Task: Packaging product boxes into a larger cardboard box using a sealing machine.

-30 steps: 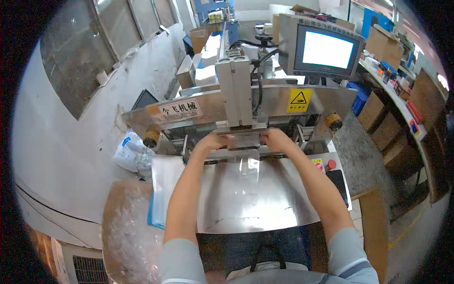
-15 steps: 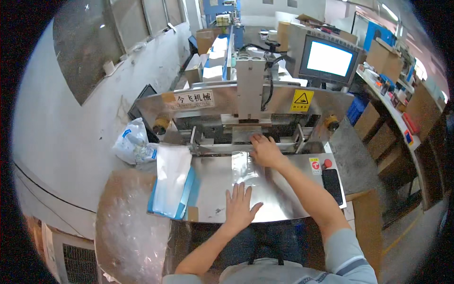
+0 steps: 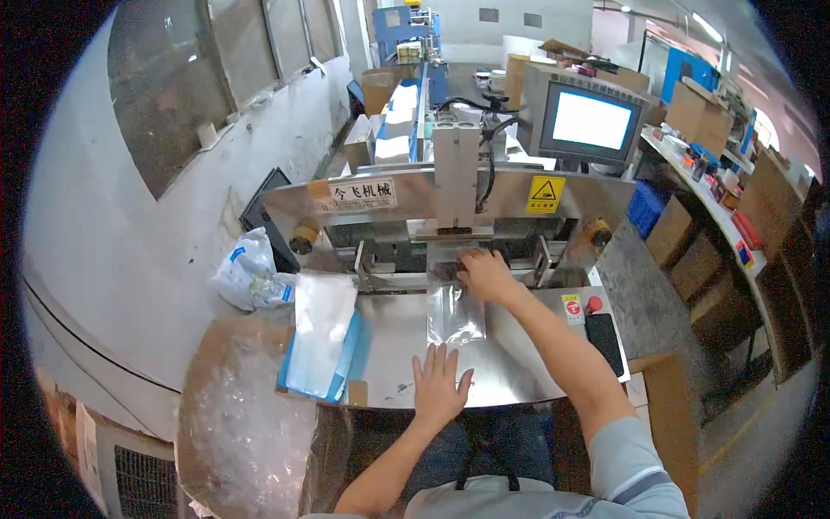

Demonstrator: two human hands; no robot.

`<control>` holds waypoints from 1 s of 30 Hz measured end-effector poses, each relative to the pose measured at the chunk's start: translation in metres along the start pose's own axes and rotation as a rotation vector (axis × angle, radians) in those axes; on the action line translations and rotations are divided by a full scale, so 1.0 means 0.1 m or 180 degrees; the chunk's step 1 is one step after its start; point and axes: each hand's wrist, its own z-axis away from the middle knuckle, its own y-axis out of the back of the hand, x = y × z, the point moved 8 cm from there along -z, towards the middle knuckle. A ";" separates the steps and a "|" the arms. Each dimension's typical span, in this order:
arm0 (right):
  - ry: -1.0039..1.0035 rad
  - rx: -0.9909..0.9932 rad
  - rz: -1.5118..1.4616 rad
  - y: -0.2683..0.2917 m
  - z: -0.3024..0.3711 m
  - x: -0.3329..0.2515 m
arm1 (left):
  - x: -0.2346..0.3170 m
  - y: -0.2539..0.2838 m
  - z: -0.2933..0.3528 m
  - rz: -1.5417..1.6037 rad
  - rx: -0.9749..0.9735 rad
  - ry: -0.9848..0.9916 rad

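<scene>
The clear plastic bag (image 3: pixel 456 313) lay flat on the steel work table (image 3: pixel 519 363), its far end pointing into the feed opening of the machine (image 3: pixel 450 216).

The right hand (image 3: pixel 486 273) rested on the far end of the bag, at the mouth of the machine. Its fingers were bent down onto the film; whether they pinched the film or only pressed on it could not be told. The right forearm ran back across the table toward the lower right.

The left hand (image 3: pixel 439 387) was open, fingers spread, palm flat on the bare steel near the front edge of the table. It lay just short of the near end of the bag and was not touching it. The bag therefore sat between the two hands, with the right hand on it and the left hand just below it.

A stack of clear bags (image 3: pixel 320 333) lay on a blue tray (image 3: pixel 350 359) at the left side of the table, well apart from both hands. A cardboard box (image 3: pixel 233 415) lined with clear film stood left of the table. A red button (image 3: pixel 593 304) and a black pad (image 3: pixel 603 333) sat at the right edge of the table. A monitor (image 3: pixel 588 121) stood behind the machine, screen lit.
</scene>
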 end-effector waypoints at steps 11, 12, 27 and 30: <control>-0.0028 -0.0357 0.0487 -0.03 -0.29 0.14 | -0.14 0.14 0.01 0.0430 0.0510 0.0426; 0.0012 -0.0413 0.0410 -0.02 -0.30 0.11 | -0.19 0.16 0.04 0.0524 0.0621 0.0504; -0.0386 0.0241 -0.2012 0.41 0.64 0.24 | -0.25 0.19 0.07 0.0855 0.1009 0.0491; -0.0599 0.0145 -0.2495 0.12 1.02 0.41 | -0.25 0.20 0.05 0.0895 0.0994 0.0482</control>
